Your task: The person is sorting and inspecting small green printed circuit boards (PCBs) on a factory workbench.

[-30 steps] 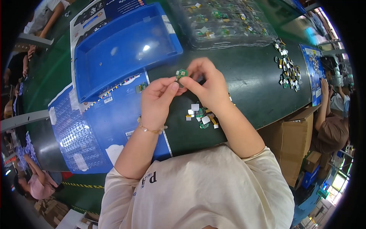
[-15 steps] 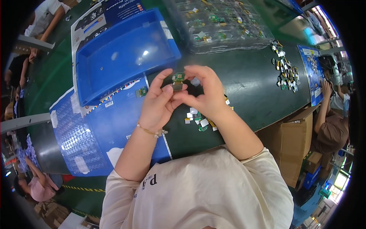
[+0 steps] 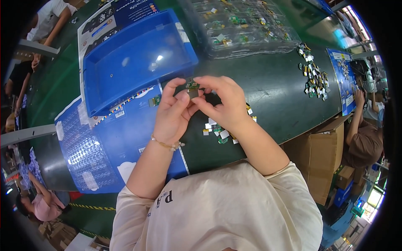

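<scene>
Green board (image 3: pixel 192 85): raised above the counter (image 3: pixel 276 83), between my hands, not yet set down.
Left grip (image 3: pixel 172 109): thumb and fingers nipped closed on the board.
Right grip (image 3: pixel 227 101): thumb and forefinger curled round its 3 o'clock side; how firmly they touch, I can't tell.
Clear trays (image 3: pixel 251 47), 1 o'clock: many pieces already inside.
Lone piece (image 3: pixel 155 101), 8 o'clock: lying apart.
Loose pile (image 3: pixel 224 134), 5 o'clock: several left to pick up.

A brown cardboard box (image 3: pixel 312 161) stands at the right of the frame, near a person in a brown top (image 3: pixel 365 144). At lower left, yellow-and-black tape (image 3: pixel 93 207) (two strips of it) runs near a person in pink (image 3: pixel 44 205); upper left, a person in white (image 3: pixel 49 17).
</scene>
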Action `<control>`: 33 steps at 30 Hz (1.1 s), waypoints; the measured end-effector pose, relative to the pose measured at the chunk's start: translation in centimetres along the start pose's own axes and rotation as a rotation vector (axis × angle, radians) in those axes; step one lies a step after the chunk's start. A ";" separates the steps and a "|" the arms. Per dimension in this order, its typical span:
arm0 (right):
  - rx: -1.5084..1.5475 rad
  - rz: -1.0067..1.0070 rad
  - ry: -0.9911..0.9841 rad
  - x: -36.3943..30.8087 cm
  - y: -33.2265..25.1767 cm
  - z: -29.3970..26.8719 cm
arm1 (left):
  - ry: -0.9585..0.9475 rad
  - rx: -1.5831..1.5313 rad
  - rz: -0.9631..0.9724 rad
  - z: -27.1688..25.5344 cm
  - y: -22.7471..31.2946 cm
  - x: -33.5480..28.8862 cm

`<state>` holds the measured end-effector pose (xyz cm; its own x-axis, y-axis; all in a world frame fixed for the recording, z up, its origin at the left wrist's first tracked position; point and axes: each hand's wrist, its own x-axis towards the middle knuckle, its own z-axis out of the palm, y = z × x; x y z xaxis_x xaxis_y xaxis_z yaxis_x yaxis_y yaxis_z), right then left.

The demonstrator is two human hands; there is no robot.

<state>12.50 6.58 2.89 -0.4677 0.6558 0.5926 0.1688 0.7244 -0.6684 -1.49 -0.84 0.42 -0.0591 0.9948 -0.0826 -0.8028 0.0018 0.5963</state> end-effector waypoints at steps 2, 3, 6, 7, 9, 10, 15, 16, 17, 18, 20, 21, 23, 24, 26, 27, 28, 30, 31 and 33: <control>0.009 -0.011 -0.013 0.1 0.1 -0.1 | 0.004 0.015 0.011 -0.5 -0.3 -0.1; 0.016 -0.022 -0.027 0.1 0.1 -0.1 | 0.007 0.030 0.021 -0.7 -0.3 -0.1; -0.014 -0.077 0.037 0.4 0.1 -0.1 | 0.066 0.061 0.069 0.0 -0.3 -0.1; -0.014 -0.078 0.038 0.4 0.2 -0.2 | 0.065 0.062 0.070 0.1 -0.3 -0.1; -0.096 -0.040 0.017 0.3 0.6 -0.4 | 0.133 0.191 0.102 0.1 -0.4 -0.2; -0.096 -0.040 0.018 0.4 0.6 -0.4 | 0.132 0.192 0.103 0.2 -0.4 -0.2; -0.084 0.009 -0.002 0.6 0.6 -0.5 | 0.202 0.488 0.241 0.3 -0.5 -0.5; -0.085 0.010 -0.002 0.6 0.7 -0.5 | 0.201 0.488 0.240 0.4 -0.6 -0.4; -0.080 0.017 -0.006 0.6 0.8 -0.5 | 0.197 0.504 0.248 0.5 -0.5 -0.4; -0.075 0.025 -0.011 0.6 0.9 -0.5 | 0.192 0.520 0.256 0.6 -0.5 -0.4; -0.080 0.026 -0.017 0.6 0.9 -0.6 | 0.202 0.530 0.247 0.5 -0.6 -0.4; -0.085 0.026 -0.024 0.6 0.8 -0.6 | 0.211 0.541 0.238 0.5 -0.6 -0.4; -0.106 0.023 -0.017 0.6 0.7 -0.5 | 0.227 0.585 0.228 0.2 -0.6 -0.4; -0.128 0.018 -0.010 0.6 0.7 -0.4 | 0.242 0.627 0.218 0.2 -0.7 -0.4; -0.131 0.022 -0.019 0.5 0.8 -0.4 | 0.237 0.630 0.213 0.2 -0.7 -0.4; -0.133 0.024 -0.028 0.5 0.8 -0.4 | 0.233 0.633 0.209 0.2 -0.7 -0.4; -0.132 0.024 -0.027 0.5 0.8 -0.4 | 0.233 0.633 0.209 0.2 -0.7 -0.4; -0.136 0.020 -0.059 0.5 0.6 -0.5 | 0.237 0.619 0.232 0.5 -0.7 -0.4; -0.137 0.021 -0.058 0.5 0.4 -0.5 | 0.235 0.618 0.231 0.7 -0.7 -0.3; -0.121 0.023 -0.028 0.3 -0.2 -0.6 | 0.239 0.488 0.263 1.0 -0.6 -0.2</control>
<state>12.83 6.78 3.43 -0.4862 0.6677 0.5638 0.2827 0.7306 -0.6215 -0.42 -0.96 0.92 -0.3959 0.9179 -0.0258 -0.3812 -0.1387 0.9140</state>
